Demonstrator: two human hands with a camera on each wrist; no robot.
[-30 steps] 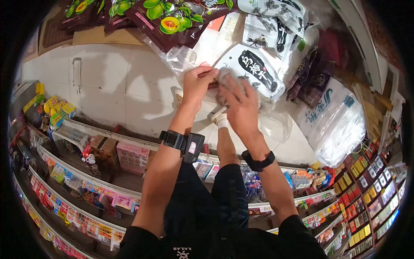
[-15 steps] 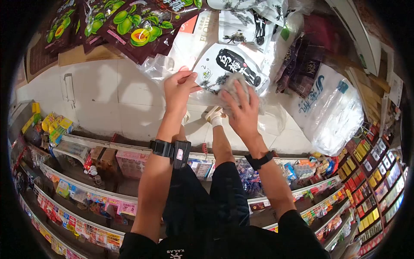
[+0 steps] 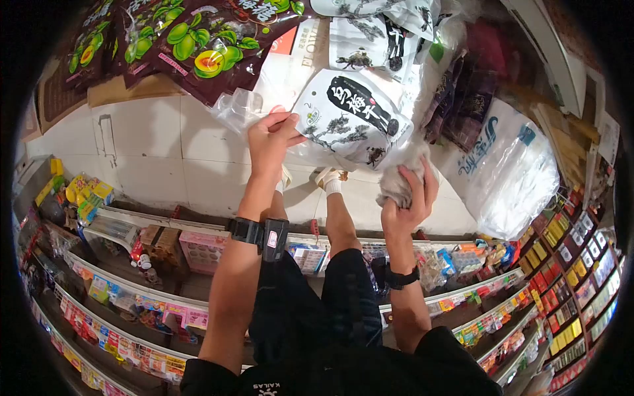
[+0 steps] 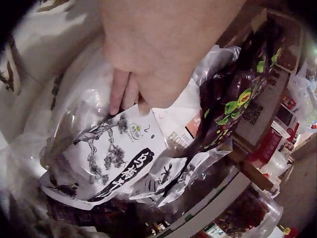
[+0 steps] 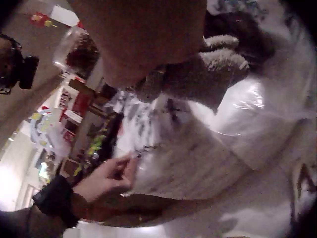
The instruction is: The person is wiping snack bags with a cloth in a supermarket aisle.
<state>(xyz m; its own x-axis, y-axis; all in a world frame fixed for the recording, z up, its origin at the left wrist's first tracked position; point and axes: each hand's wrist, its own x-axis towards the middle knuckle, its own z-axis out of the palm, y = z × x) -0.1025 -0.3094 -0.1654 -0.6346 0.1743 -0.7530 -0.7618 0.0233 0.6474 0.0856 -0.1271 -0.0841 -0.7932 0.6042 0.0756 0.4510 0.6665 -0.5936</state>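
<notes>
A white snack pouch (image 3: 353,119) with black lettering and a tree drawing lies face up. My left hand (image 3: 269,142) pinches its left corner between thumb and fingers, as the left wrist view of the pouch (image 4: 109,158) also shows. To the right of the pouch, my right hand (image 3: 411,198) grips a crumpled grey cloth (image 3: 396,187), off the pouch's surface. In the right wrist view the cloth (image 5: 198,74) bunches beneath the fingers, and that picture is blurred. Clear plastic wrap (image 3: 238,109) lies beside the left hand.
Dark plum-printed bags (image 3: 205,53) lie at the upper left, more white pouches (image 3: 370,43) behind. A plastic-wrapped white bundle (image 3: 508,171) and dark purple packets (image 3: 469,109) sit at right. Stocked shelves (image 3: 125,277) line the near side, close behind the legs.
The right hand with the cloth has moved right, from over the pouch's lower edge to beside it. The left hand keeps its hold on the corner. The pouch front now shows more fully.
</notes>
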